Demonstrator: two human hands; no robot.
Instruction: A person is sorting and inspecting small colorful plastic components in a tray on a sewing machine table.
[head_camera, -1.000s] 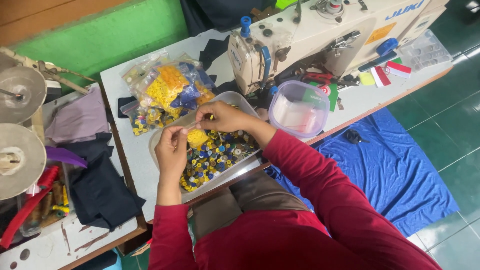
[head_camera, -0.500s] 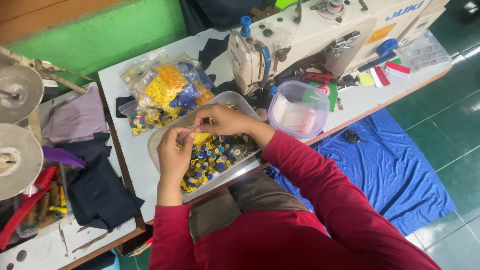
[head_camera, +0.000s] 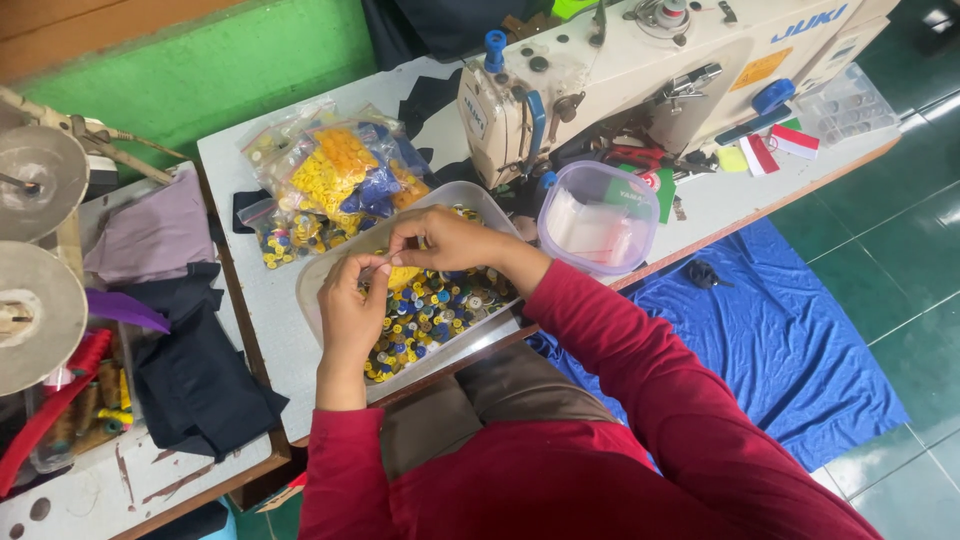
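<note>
I find both hands raised over the clear plastic tray, which sits at the near edge of the white bench, directly in front of the seated person, so that anything dropped falls back among the loose buttons filling it. The left hand has its fingertips pressed together near the right hand's; the right hand arches over from the far side, its thumb and forefinger closed toward the same spot. Between the two grips I make out something small and thin, but it is too small for me to say what it is, or which grip actually bears it. Both wrists hover just above the button pile, apart from the tray rim. Toward the far left corner of the bench lie several clear bags of sorted buttons, yellow and blue, touching the tray's far edge, which keeps them within easy reach. Just right of the tray stands a round tub with a lilac rim, open-topped and near the right forearm; I see only a few pale scraps within. Behind it the sewing machine occupies the far right of the bench, well clear of the hands. Dark fabric pieces rest on a separate table to the left.
</note>
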